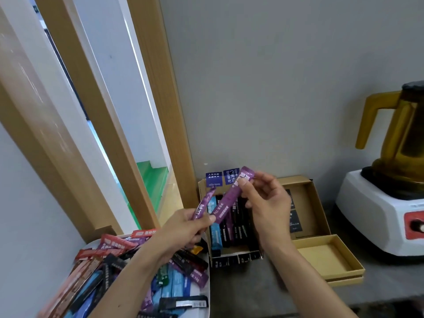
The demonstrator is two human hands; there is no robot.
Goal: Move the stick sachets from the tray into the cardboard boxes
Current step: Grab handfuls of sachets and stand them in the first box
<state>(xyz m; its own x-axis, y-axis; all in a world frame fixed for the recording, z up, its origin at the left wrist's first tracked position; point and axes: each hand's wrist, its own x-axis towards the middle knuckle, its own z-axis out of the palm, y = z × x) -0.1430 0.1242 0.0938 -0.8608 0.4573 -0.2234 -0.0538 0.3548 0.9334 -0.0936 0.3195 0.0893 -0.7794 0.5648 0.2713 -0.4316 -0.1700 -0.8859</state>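
Gripping first purple sachet (205,201) by lower end in left hand (183,228), fingers curled, held tilted above tray edge. Pinching top of second purple sachet (229,198) between thumb and fingers of right hand (263,203); lower end at left thumb. Both held over filled cardboard box (202,191), sachets standing inside. Lower left: white tray (90,245) heaped with loose sachets (110,271). Right of filled box: open second box (321,255). Far right: blender (378,207).
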